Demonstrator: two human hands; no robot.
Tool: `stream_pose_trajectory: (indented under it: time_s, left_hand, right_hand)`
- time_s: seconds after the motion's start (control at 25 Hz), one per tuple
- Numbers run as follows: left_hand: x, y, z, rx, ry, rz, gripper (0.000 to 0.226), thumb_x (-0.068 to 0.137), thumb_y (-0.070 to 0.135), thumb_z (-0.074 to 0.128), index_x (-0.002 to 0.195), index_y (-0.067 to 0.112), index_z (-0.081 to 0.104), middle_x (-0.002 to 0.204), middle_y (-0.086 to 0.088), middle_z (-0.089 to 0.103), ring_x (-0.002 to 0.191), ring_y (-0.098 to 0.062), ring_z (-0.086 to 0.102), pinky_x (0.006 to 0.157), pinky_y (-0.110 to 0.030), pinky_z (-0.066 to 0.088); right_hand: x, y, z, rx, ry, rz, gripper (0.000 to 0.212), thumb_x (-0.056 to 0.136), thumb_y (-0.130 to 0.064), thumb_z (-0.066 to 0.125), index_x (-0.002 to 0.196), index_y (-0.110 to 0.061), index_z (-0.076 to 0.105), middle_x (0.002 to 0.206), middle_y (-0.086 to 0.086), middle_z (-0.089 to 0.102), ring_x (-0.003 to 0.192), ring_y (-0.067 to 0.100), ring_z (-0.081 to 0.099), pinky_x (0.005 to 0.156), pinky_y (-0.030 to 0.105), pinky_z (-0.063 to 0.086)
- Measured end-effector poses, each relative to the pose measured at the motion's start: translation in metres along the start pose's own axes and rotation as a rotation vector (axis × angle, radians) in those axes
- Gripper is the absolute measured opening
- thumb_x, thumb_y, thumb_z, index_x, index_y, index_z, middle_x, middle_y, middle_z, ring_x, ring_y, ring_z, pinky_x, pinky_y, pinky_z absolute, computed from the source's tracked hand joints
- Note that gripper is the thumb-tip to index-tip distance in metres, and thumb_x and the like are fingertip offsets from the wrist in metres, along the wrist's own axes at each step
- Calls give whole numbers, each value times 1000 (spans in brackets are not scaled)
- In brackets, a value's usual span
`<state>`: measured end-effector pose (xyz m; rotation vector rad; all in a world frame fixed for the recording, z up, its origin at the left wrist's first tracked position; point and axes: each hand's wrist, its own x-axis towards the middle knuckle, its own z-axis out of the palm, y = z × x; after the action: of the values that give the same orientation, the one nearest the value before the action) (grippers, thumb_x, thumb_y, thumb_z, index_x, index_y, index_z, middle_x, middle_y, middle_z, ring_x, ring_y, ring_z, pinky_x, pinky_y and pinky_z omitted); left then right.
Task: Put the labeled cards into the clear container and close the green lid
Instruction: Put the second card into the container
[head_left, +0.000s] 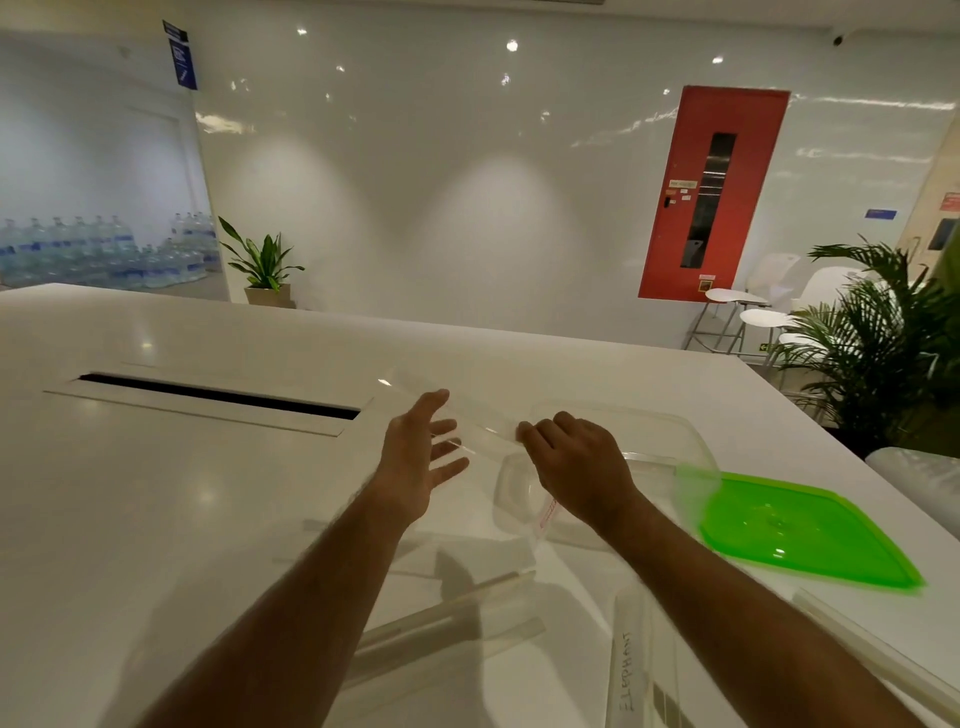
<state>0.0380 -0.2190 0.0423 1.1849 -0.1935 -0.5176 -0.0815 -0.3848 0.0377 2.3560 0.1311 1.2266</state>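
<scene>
A clear container (670, 431) stands open on the white table, right of centre. The green lid (800, 530) lies flat just to its right. My right hand (576, 462) hovers over the container's near left corner, pinching one end of a long clear card (483, 428). My left hand (421, 452) is beside the card's other end with fingers spread, touching or nearly touching it. More clear cards lie near the front edge: one labeled ELEPHANT (626, 670), and several plain-looking strips (457, 618) between my forearms.
The white table (182, 493) has a long dark slot (218, 395) at the left. Another clear strip (883, 649) lies at the front right. Potted plants (883, 332), stools and a red door stand beyond the table.
</scene>
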Motion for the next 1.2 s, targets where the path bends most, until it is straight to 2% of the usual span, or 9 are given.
stream_pose_trajectory:
  time_s: [0.12,0.2,0.44,0.64,0.76,0.8,0.88,0.96,1.2]
  left_hand:
    - [-9,-4,1,277,-25,-170,56,85,63,61,106,11,61,102,-12,71,92,-32,70,64,-39,62]
    - [-13,-9,3,311,-71,-196,60,86,64,59,105,7,69,91,-11,78,84,-31,75,62,-37,61]
    - [-16,-20,12,-213,-247,-153,39,75,29,84,102,3,73,92,-16,77,84,-31,75,72,-36,61]
    - [-20,-26,19,-239,-312,-79,18,83,13,75,98,3,78,108,-22,74,95,-30,74,75,-33,60]
    - [-22,-25,18,-239,-321,-27,21,88,9,69,106,1,75,109,-23,73,97,-32,73,76,-32,60]
    - [-22,-25,18,-243,-321,-13,22,89,8,67,109,0,73,110,-23,73,97,-32,73,77,-33,60]
    - [-22,-23,18,-244,-321,18,24,92,7,64,113,-1,71,111,-23,73,97,-32,73,77,-33,60]
    - [-23,-21,19,-209,-318,41,23,93,6,63,113,0,71,109,-23,73,93,-32,73,75,-32,61]
    - [-25,-19,15,-202,-287,44,29,89,9,68,117,2,69,110,-21,73,98,-33,73,78,-34,62]
  right_hand:
    - [3,9,-4,-41,36,-52,12,79,-1,69,74,-12,67,57,0,56,52,17,49,42,28,39]
    - [4,12,-6,-64,35,-107,13,77,-1,70,72,-12,66,59,1,56,54,18,50,44,27,38]
    - [4,9,-6,-83,86,-152,12,83,-2,65,75,-10,65,62,2,58,59,20,50,52,30,39]
    - [5,7,-10,-90,157,-147,22,89,1,53,73,-11,63,64,2,57,59,21,50,53,34,39]
    - [4,10,-13,68,80,-125,4,83,-9,64,81,-12,64,78,4,65,71,24,57,61,36,45]
    - [4,12,-14,161,9,-78,13,80,-18,68,91,-12,66,90,5,68,81,25,60,69,37,48]
    - [5,15,-17,335,-197,35,52,75,-38,72,120,-13,61,119,4,67,105,23,61,91,36,49]
    - [8,17,-19,489,-343,132,73,74,-46,74,136,-15,52,131,2,63,115,21,60,103,33,42]
    - [15,20,-21,727,-357,311,91,64,-41,87,142,-22,44,126,-3,66,109,16,62,92,24,48]
